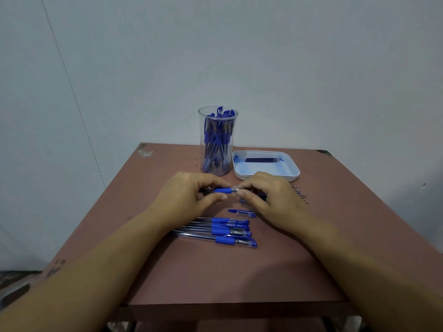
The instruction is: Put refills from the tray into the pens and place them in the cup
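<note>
From the bottom, the left hand (191, 195) and right hand (266, 195) pinch one pen (221, 190) in the middle, fingers curled. Below it, a few pens (230, 232) wait their turn. The cup (202, 140) above looks nearly full; few refills (262, 160) lie in the tray (263, 170).

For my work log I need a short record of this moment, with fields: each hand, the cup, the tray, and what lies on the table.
left hand: grips the blue pen at its rubber grip
right hand: pinches the tip end of the same pen
cup: clear, upright, holding many blue pens
tray: white, right of the cup, with a few dark refills at its far side
table: row of pens near the person, one loose cap, loose refills partly hidden behind the right hand
</note>
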